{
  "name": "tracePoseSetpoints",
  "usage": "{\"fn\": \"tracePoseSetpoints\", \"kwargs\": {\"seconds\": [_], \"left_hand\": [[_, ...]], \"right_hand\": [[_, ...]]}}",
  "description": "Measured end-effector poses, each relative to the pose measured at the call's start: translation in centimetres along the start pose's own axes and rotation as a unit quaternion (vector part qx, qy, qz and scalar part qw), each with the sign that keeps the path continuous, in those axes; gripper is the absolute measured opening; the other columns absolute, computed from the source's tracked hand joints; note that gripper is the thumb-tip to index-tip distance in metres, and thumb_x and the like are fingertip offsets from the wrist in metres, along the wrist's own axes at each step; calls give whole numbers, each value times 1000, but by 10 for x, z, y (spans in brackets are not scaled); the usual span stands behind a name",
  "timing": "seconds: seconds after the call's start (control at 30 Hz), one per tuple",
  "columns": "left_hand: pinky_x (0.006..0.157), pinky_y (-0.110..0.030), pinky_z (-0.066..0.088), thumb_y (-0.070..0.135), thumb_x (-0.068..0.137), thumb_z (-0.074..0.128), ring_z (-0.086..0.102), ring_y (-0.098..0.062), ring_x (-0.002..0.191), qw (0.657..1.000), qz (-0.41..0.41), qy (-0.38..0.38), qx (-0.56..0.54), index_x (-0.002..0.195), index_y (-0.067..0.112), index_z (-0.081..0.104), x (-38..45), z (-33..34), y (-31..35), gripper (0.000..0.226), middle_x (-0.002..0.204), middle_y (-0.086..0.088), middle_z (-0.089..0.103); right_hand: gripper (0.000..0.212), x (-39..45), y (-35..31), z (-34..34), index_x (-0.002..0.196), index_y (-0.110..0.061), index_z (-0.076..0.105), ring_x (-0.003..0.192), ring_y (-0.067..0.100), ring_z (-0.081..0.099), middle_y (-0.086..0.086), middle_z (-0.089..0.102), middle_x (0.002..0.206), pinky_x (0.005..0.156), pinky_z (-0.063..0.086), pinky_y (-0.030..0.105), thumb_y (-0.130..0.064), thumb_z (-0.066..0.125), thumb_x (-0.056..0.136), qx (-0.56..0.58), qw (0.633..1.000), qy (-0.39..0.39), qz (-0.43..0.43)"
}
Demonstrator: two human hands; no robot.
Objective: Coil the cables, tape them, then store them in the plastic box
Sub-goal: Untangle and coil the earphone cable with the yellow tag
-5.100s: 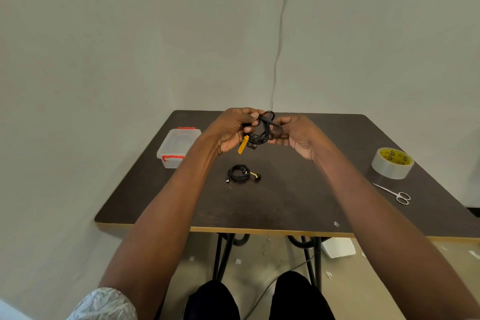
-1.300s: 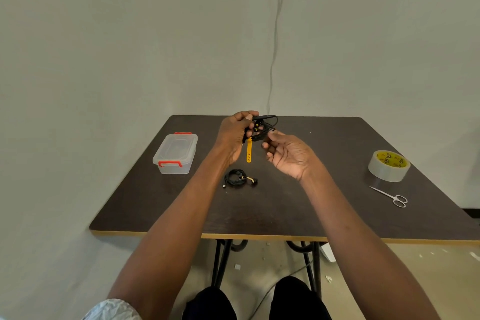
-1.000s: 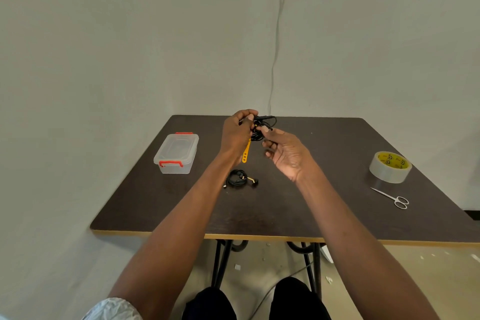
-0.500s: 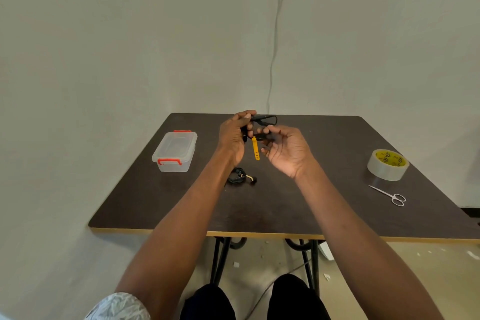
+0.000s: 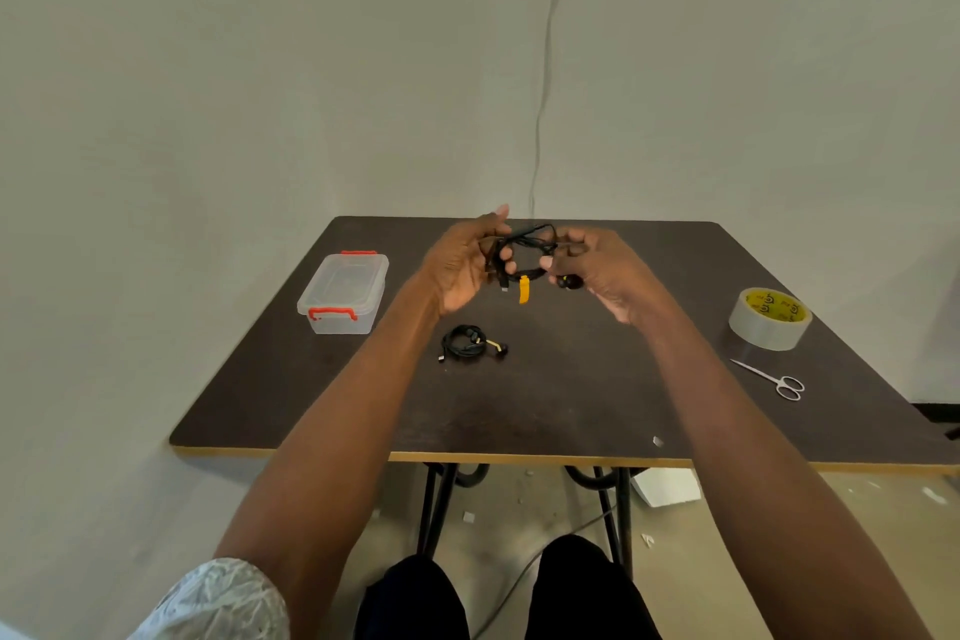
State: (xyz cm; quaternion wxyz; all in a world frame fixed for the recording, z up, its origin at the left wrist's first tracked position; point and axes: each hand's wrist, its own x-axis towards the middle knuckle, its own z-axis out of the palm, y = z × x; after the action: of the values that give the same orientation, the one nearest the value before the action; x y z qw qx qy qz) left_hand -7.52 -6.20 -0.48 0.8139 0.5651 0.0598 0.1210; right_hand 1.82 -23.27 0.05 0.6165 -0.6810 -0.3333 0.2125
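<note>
Both hands are raised above the worktop [image 5: 571, 405], the left hand [image 5: 457, 270] and the right hand [image 5: 602, 276] each gripping a side of a loosely coiled black cable [image 5: 524, 250], from which a yellow strap [image 5: 524, 290] hangs. The loops could spring apart if either grip were eased before tape is applied, and the tape roll [image 5: 770, 318] and scissors [image 5: 774, 379] lie well apart to the right. A second coiled cable [image 5: 467, 343] lies on the worktop; the plastic box [image 5: 344, 294] is seen closed.
</note>
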Motion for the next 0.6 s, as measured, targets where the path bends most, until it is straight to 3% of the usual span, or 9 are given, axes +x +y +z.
{"fn": "tracePoseSetpoints", "kwargs": {"seconds": [0.07,0.17,0.23,0.3,0.4,0.47,0.53,0.6], "left_hand": [[69,-31,49,28,88,67,59,-21,63,991,-39,-49,114,107,10,64,0,-3,7,27,63,-5,55],[78,-32,50,29,79,76,65,-21,70,948,-92,-103,287,103,2,68,2,0,17,37,60,-5,55],[77,-32,49,24,82,73,66,-21,71,935,-98,-100,327,87,3,70,6,1,21,22,59,-6,57],[76,-30,48,20,88,68,65,-19,72,945,-87,-79,304,75,10,68,10,-4,22,16,65,-6,62],[73,-29,46,18,91,63,65,-17,76,968,-87,-56,227,81,13,66,11,-12,18,12,72,-4,65],[79,-32,45,16,92,60,65,-19,79,981,-92,-55,160,79,11,64,12,-15,10,15,74,-5,67],[80,-36,43,15,94,55,68,-21,75,988,-103,-55,106,76,10,62,13,-14,1,20,74,-7,68],[74,-35,49,14,97,50,69,-21,70,989,-118,-51,74,78,8,60,12,-11,-8,22,72,-8,68]], "right_hand": [[28,-1,-4,-3,111,-7,68,60,11,54,3,59,71,57,42,19,3,67,85,-83,996,-10,-28],[28,2,-9,-2,112,-10,66,65,9,58,2,64,81,59,45,20,1,66,86,-166,985,-15,-50],[31,4,-8,0,116,-10,63,70,13,58,5,63,87,61,45,22,-1,66,87,-205,977,-20,-61],[28,5,-6,-2,115,-8,63,70,16,56,6,62,88,63,44,24,-3,66,88,-236,970,-17,-63],[11,2,-2,-9,101,-9,69,60,11,50,2,61,73,59,40,22,-8,64,91,-267,961,-2,-67],[9,-1,1,-11,96,-9,71,61,10,50,3,63,71,58,38,21,-11,63,93,-281,957,-2,-69],[8,-1,9,-10,96,-7,69,68,12,54,7,65,78,62,41,22,-10,63,93,-254,966,-5,-49],[14,-3,18,-10,105,-4,64,76,14,58,8,66,87,64,44,21,-8,64,92,-151,988,-25,-10]]}}
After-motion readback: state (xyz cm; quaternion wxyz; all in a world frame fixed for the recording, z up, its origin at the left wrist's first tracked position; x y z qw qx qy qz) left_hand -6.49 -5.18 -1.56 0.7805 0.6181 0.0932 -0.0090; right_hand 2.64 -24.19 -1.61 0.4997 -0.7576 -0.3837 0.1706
